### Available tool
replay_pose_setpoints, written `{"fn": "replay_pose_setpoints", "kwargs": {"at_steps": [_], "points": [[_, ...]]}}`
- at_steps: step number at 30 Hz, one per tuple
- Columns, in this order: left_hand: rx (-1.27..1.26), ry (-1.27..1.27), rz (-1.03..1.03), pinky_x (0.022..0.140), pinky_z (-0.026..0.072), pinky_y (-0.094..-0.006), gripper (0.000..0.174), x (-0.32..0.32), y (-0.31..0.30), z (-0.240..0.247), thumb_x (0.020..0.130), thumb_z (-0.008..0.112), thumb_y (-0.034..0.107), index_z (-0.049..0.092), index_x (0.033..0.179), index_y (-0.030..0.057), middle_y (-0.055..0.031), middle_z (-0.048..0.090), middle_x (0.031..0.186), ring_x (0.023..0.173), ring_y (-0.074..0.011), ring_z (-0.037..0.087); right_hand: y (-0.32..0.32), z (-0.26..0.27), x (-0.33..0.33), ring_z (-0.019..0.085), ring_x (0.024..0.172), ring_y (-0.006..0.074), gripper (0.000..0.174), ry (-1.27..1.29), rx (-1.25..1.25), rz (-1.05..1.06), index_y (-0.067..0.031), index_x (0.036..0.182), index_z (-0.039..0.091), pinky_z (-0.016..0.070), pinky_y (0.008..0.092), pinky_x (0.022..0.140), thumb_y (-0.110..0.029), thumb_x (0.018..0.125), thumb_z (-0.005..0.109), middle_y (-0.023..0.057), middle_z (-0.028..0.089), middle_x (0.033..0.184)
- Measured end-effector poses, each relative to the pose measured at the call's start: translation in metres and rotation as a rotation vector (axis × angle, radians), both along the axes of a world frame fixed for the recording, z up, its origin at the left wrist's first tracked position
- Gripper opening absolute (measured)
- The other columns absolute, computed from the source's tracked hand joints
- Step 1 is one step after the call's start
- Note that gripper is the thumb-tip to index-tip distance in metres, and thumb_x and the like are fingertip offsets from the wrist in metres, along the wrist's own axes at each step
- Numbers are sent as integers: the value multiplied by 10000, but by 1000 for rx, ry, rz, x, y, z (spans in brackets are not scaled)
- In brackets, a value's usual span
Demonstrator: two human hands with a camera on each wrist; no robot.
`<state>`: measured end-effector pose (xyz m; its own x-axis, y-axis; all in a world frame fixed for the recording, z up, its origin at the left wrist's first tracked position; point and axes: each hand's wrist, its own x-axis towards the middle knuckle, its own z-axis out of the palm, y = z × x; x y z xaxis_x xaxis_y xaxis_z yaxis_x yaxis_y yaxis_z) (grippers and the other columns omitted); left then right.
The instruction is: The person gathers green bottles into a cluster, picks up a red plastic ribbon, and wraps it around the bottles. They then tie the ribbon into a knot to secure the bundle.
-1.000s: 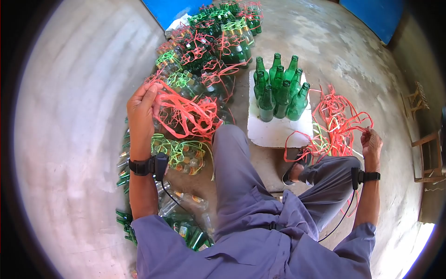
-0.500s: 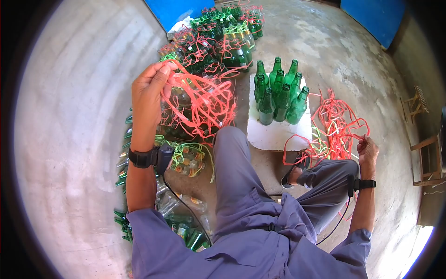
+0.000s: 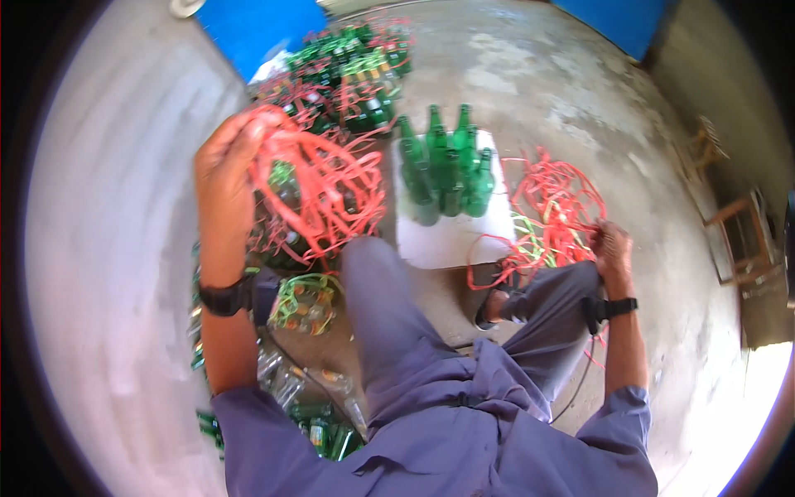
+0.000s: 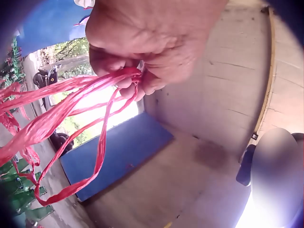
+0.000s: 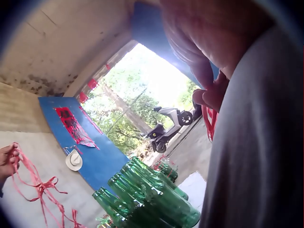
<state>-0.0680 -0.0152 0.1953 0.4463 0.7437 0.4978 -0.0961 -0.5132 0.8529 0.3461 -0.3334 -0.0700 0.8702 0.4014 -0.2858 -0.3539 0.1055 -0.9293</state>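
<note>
Raised at the left in the head view, my left hand [image 3: 225, 166] pinches a gathered bunch of red plastic twine [image 3: 319, 186], whose knotted loops hang down over the bottles behind. In the left wrist view several flat strands of the red twine [image 4: 71, 104] run out from between its thumb and fingers. My right hand [image 3: 613, 251], beside the right knee, pinches a strand from a heap of red twine [image 3: 563, 207] on the floor. Part of that hand is hidden behind the trouser leg in the right wrist view. Green glass bottles [image 3: 450, 186] stand grouped on a white board [image 3: 451, 248] between the hands.
Many netted bottles [image 3: 356, 83] crowd the floor behind the left hand. Loose bottles [image 3: 319, 435] lie beside the left thigh. Green twine [image 3: 530, 236] mixes with the red heap. A wooden stool [image 3: 741, 236] stands at the right wall.
The left hand has risen and come nearer with the red twine bunch, which now hangs more spread out. The right hand has dropped slightly, still at its strand. The head view has shifted.
</note>
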Motion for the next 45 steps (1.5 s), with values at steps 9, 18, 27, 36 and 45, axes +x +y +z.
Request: {"fn": "replay_pose_setpoints", "kwargs": {"at_steps": [9,18,27,36,45], "points": [[-88,48,-173,512,335,-168,204,48,-18,6,963,577,149,662,1020,-27,-19,615,802,618,-29,474,8,17,-24,599,561,119,127,-27,-15,67,4,895,629,455,243,464,-121,883,609,55,621,735],[-51,167,-493,485,315,-162,215,173,-81,28,959,597,191,669,1006,-6,-11,605,759,565,-25,449,32,14,-56,605,616,126,206,-262,-232,132,54,876,664,496,279,572,-130,868,572,76,652,717],[105,177,-871,508,351,-171,249,251,-207,65,956,593,213,673,1020,-14,-45,665,847,614,-35,509,60,-20,-72,614,593,132,212,-783,-242,-23,65,802,669,473,325,542,-131,835,595,95,675,672],[151,-34,-1164,500,367,-287,198,306,-275,89,908,591,165,612,830,-15,-93,608,683,531,-139,486,99,-7,-65,609,651,169,201,-467,152,24,-10,856,674,466,339,576,-205,831,633,83,660,747],[82,-156,-1469,539,413,-417,170,307,-369,57,854,609,82,590,739,-43,-236,520,629,519,-329,519,44,2,-76,607,670,170,198,-475,294,-13,-27,870,670,463,335,585,-219,832,640,80,651,768]]}}
